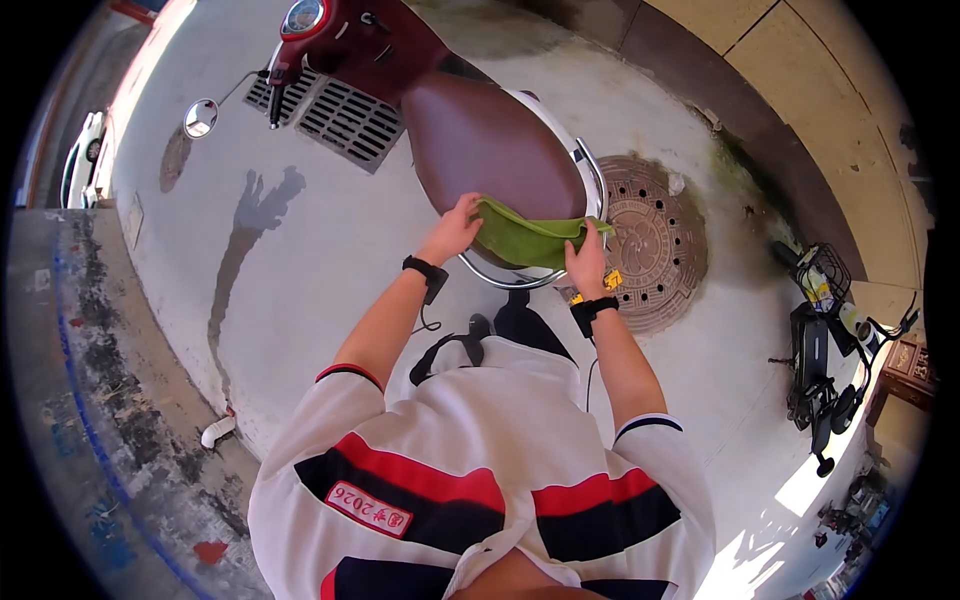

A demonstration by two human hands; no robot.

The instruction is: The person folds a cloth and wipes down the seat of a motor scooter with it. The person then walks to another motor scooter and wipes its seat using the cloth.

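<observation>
Left hand [455, 232] and right hand [587, 258] apart, each gripping an end of the green cloth [525, 242] | long axis left to right, right end slightly nearer the white shirt [480, 410] | over the near end of the brown seat [488, 145] of the scooter [365, 45] | manhole cover [655, 240] at right

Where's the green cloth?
In the head view, just above centre: the green cloth is held between left hand and right hand, at the near end of the brown seat.
</observation>
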